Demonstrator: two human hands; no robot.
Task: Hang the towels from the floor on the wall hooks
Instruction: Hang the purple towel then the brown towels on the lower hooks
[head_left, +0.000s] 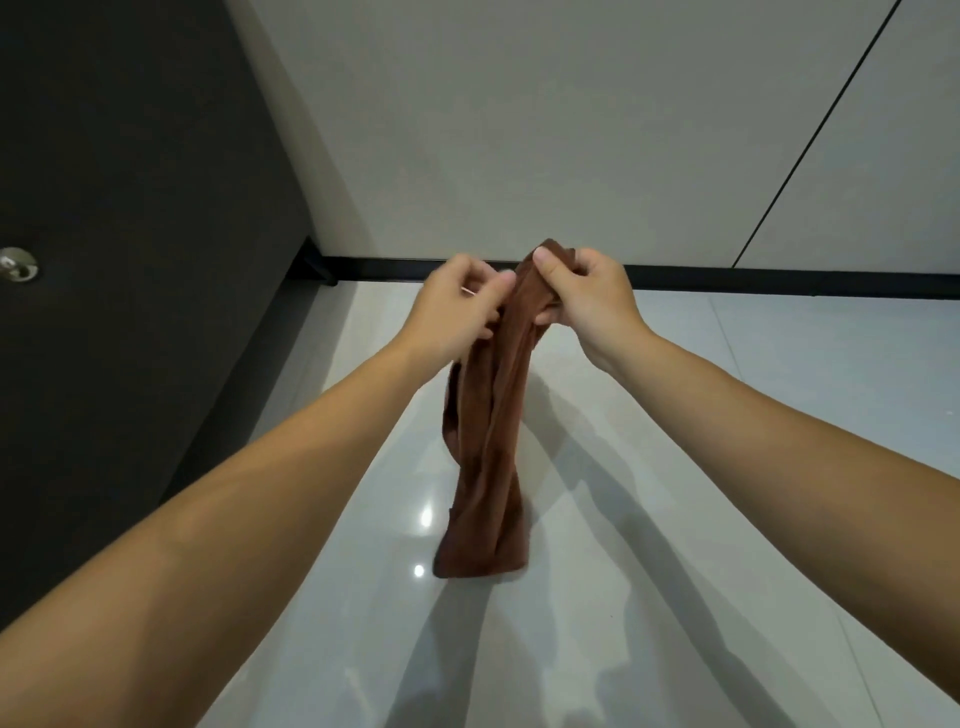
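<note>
A brown towel (491, 441) hangs bunched and twisted in the air above the glossy floor, its lower end well clear of the tiles. My right hand (587, 301) grips the towel's top end, thumb on the upper edge and fingers curled round the cloth. My left hand (457, 306) pinches the towel's left side just below the top, fingertips curled into the fabric. Both arms reach forward from the bottom corners of the head view. No wall hook is visible.
A dark door (130, 208) with a round metal knob (18, 265) stands on the left. A pale wall (519, 130) with a black baseboard (727, 283) lies ahead. White glossy floor tiles (675, 467) spread below the towel.
</note>
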